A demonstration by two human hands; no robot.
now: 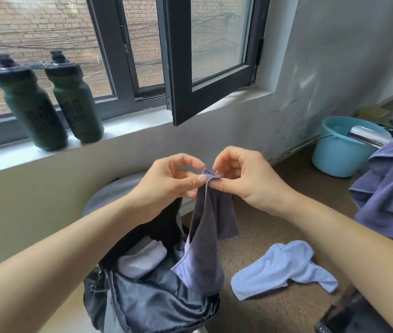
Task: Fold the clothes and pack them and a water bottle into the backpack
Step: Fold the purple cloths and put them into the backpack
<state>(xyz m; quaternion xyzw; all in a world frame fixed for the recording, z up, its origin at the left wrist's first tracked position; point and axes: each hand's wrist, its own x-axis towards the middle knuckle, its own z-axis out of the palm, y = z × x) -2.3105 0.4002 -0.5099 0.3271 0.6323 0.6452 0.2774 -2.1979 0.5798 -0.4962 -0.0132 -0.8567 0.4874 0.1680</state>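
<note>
A dark purple-grey cloth (208,231) hangs from both hands over the open black backpack (157,301). My left hand (169,181) and my right hand (243,179) pinch its top hem between thumb and fingers, almost touching each other. Inside the backpack lies a folded pale grey cloth (142,258). A crumpled light blue cloth (284,267) lies on the brown floor to the right of the backpack. Two dark green water bottles (32,104) (75,99) with black caps stand upright on the windowsill at the upper left.
A purple towel (392,191) is heaped at the right edge. Behind it stands a light blue bucket (339,152) with a shiny metal tube. An open dark window sash (205,68) juts into the room above the hands. A dark object (339,320) sits at the bottom right.
</note>
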